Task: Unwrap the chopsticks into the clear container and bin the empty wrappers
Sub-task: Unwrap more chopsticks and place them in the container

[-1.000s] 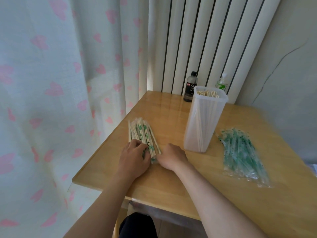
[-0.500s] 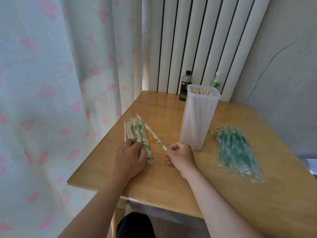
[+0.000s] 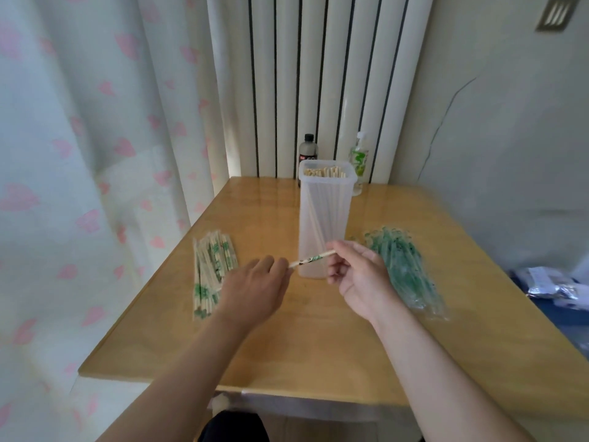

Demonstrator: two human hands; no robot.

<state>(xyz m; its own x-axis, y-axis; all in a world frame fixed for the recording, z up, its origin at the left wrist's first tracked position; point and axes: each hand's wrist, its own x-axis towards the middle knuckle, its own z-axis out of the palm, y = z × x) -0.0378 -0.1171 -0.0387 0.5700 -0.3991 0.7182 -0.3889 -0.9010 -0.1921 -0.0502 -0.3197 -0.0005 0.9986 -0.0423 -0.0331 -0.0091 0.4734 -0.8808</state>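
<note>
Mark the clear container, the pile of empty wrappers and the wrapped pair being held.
clear container (image 3: 325, 224): head view, on its front wall.
empty wrappers (image 3: 404, 269): head view, on the middle of the pile.
wrapped pair (image 3: 310, 259): head view, on its green-printed middle section.

I see a glossy light-brown wooden table (image 3: 318, 346) carrying a pile of green-printed wrapped chopsticks (image 3: 210, 269) centre left, a tall clear plastic container (image 3: 325, 218) mid-frame, and a heap of empty green-printed clear wrappers (image 3: 404, 269) to its right. A dark black-capped bottle (image 3: 308, 148) and a clear green-labelled bottle (image 3: 359, 161) stand just behind the container.
</note>
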